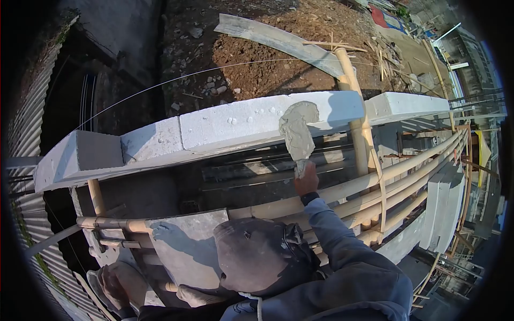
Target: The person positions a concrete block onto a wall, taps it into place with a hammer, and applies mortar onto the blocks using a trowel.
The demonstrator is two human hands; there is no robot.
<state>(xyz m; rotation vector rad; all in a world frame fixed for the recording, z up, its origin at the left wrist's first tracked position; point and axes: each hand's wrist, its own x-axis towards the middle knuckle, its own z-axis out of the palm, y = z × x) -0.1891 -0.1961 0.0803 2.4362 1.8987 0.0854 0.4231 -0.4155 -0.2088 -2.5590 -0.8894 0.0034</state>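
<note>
My right hand (306,181) is closed around the handle of a trowel (298,147), its arm stretched forward. Wet grey mortar coats the trowel blade, which lies over the front edge of a row of white lightweight blocks (230,125). Some mortar (305,111) reaches onto the block's top face. Down at the lower left, my left hand (111,283) is curled at the edge of a grey, dish-like thing (93,282). What its fingers hold is partly hidden.
Bamboo poles (396,171) run along the scaffold, and an upright pole (356,101) passes beside the blocks. A board (187,246) lies below me. Grey blocks (447,208) are stacked at right. A taut string (214,67) crosses beyond the wall, above soil and rubble (257,64).
</note>
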